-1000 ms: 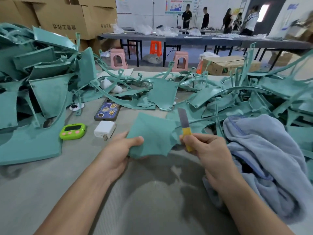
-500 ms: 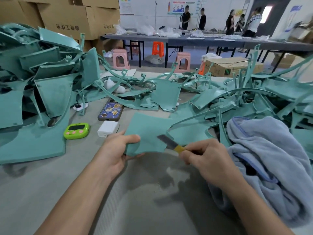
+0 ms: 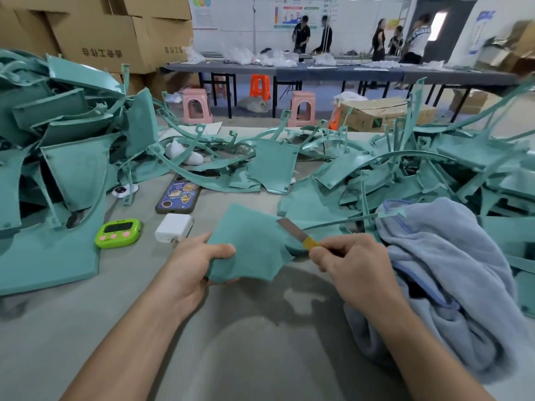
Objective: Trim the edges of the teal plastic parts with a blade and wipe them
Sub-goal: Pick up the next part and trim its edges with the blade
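Observation:
My left hand (image 3: 192, 263) grips a flat teal plastic part (image 3: 250, 244) by its lower left edge, holding it just above the grey table (image 3: 86, 328). A thin arm of the part runs right toward the towel. My right hand (image 3: 351, 264) holds a blade (image 3: 292, 231) with a yellow handle. The blade slants up and to the left, lying against the part's upper right edge. A light blue towel (image 3: 451, 285) is heaped just right of my right hand.
Piles of teal parts rise at the left (image 3: 63, 157) and right (image 3: 434, 169). A green timer (image 3: 118, 233), a white charger (image 3: 173, 228) and a phone (image 3: 178, 197) lie left of the part. Cardboard boxes, stools and people stand beyond the table.
The blade swung down from upright to a slant against the part's right edge and has slid up along it. My left hand has kept its grip.

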